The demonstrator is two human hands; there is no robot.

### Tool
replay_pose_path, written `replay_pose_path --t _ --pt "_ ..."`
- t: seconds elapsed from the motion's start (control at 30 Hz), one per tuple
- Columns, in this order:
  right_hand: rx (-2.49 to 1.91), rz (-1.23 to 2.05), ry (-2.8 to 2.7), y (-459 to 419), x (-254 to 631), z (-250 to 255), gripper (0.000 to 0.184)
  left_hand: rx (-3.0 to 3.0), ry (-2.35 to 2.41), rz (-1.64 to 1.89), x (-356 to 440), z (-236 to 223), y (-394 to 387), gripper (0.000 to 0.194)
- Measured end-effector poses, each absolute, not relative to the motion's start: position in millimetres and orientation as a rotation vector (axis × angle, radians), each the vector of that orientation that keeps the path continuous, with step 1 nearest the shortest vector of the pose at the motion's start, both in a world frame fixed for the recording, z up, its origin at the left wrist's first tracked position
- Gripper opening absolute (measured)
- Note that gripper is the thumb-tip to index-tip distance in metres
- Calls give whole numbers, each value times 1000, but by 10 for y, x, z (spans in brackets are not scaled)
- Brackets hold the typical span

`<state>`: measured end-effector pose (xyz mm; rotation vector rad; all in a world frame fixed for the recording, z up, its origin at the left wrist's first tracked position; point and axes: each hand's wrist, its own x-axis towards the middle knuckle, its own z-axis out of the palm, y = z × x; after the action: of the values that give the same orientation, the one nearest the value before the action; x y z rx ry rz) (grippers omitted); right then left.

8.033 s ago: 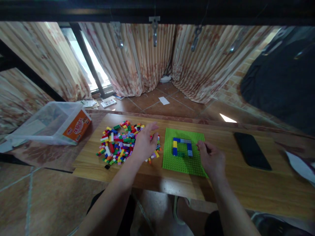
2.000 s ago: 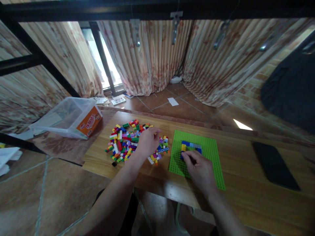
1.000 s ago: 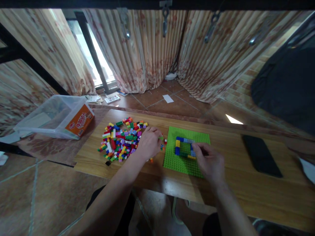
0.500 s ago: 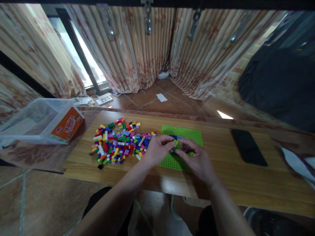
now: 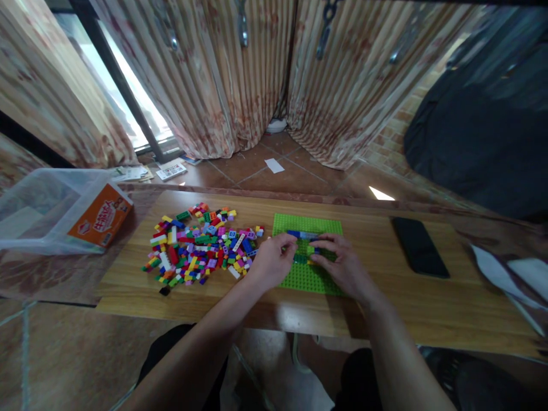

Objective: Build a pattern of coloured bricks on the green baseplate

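Note:
A lime-green baseplate (image 5: 314, 283) lies on the wooden table, with a rectangle of low bricks on it. Its far side shows a dark blue brick (image 5: 294, 233) and a paler blue-grey brick (image 5: 309, 235). My left hand (image 5: 273, 261) is over the plate's left part, thumb and fingertips pressed together; what they hold, if anything, is hidden. From the right, my right hand (image 5: 342, 264) has thumb and index finger around a small lime-green brick (image 5: 311, 250) above the plate. Left of the plate spreads a pile of mixed toy bricks (image 5: 205, 245).
A clear plastic bin (image 5: 55, 211) with an orange label stands beyond the table's left end. A black phone (image 5: 420, 246) lies on the right of the table (image 5: 377, 325), with white paper (image 5: 505, 277) farther right. Patterned curtains (image 5: 205, 85) hang behind.
My hands have moved apart; the lime-green brick, between both hands before, is now at my right fingertips. The whole view has shifted slightly, and more of the bricks on the plate show.

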<state>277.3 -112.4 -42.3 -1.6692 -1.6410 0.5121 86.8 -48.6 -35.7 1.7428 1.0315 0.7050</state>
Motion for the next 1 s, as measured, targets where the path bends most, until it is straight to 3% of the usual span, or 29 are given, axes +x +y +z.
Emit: replay_pose_path --t 0.77,1.0 --pt "-1800 136 -2074 -1119 2732 -370 22 2030 1013 604 869 -309 -537 25" --pt "-1811 237 -2013 -1120 2740 -375 20 2028 1017 570 871 -290 -553 26"
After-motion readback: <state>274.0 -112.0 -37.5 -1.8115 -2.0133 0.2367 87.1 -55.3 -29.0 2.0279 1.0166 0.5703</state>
